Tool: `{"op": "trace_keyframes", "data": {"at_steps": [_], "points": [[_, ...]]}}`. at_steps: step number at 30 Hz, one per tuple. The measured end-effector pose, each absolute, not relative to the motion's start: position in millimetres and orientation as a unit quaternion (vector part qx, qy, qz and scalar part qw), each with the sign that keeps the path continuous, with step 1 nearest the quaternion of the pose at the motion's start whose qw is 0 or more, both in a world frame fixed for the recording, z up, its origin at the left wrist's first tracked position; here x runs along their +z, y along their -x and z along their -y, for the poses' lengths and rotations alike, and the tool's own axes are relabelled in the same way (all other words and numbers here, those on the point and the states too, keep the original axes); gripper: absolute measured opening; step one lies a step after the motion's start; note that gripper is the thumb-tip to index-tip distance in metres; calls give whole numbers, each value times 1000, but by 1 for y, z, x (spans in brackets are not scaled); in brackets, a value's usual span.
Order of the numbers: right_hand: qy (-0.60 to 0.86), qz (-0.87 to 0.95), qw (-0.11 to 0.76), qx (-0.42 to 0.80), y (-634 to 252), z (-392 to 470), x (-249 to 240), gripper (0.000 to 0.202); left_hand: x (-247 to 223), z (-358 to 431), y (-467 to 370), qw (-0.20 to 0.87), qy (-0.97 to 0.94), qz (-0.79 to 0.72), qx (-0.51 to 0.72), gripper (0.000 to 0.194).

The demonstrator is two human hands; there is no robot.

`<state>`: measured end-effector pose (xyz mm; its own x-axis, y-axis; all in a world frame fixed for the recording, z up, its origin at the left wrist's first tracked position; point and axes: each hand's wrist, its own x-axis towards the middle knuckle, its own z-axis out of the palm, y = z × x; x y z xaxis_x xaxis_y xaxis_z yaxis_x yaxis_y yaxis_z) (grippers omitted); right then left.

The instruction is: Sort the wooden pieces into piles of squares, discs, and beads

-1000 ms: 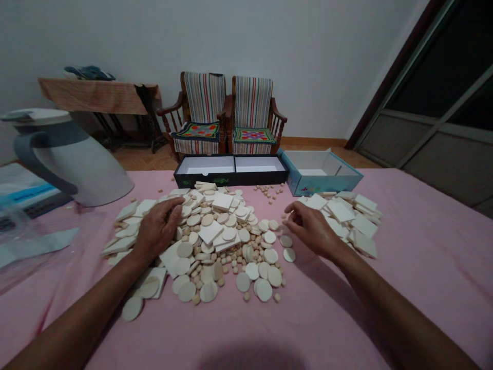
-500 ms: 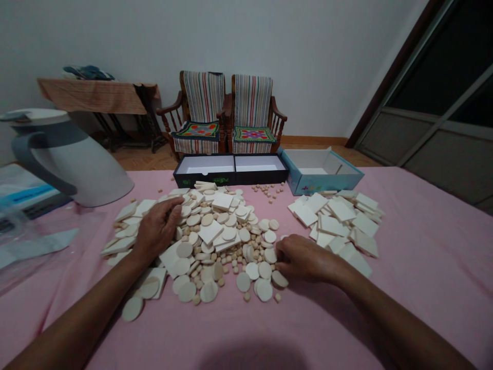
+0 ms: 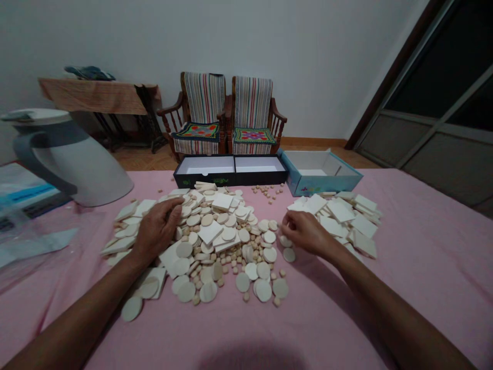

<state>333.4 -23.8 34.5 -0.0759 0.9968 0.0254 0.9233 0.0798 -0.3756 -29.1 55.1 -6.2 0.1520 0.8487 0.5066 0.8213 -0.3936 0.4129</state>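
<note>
My left hand (image 3: 158,224) lies on the left side of a big pile of pale wooden discs (image 3: 193,220), square tiles (image 3: 211,233) and small wooden cubes (image 3: 231,258). Its fingers are stretched out over the pieces, and nothing shows in its grasp. Right of the pile, my right hand (image 3: 302,229) hovers low with fingers curled into a pinch; whatever is between the fingertips is hidden. Two round discs (image 3: 288,254) lie on the cloth just below that hand. Beyond it is a separate heap of square tiles (image 3: 341,209).
Behind the pile stand a black two-part box (image 3: 254,178) and a light blue box (image 3: 327,183). Scattered small cubes (image 3: 267,191) lie before them. A grey and white jug (image 3: 90,172) and clear plastic wrapping (image 3: 50,246) occupy the left of the pink tablecloth (image 3: 239,334).
My right hand has risen and moved away from me, off the discs at the pile's right edge. Two discs beneath it are now uncovered. My left hand stays in place.
</note>
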Motion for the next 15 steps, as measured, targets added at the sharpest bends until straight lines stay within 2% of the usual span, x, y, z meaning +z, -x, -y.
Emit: {"op": "trace_keyframes", "data": {"at_steps": [2,3,5,9,12,15], "points": [[681,687,220,124,-336,17,36,18,-6,-55,29,19,-758,-550,349,50],[676,688,226,136,-337,17,38,20,-6,-55,29,18,-759,-550,349,49],[639,727,173,183,-337,21,42,21,-6,-55,29,18,-759,-550,349,49],[529,807,34,259,-335,41,47,8,-6,-55,29,15,-758,-550,351,48],[469,836,-6,285,-331,53,41,13,-6,-55,29,16,-757,-550,352,48],[450,850,-8,273,-325,59,30,13,-7,-55,30,15,-756,-553,350,48]]}}
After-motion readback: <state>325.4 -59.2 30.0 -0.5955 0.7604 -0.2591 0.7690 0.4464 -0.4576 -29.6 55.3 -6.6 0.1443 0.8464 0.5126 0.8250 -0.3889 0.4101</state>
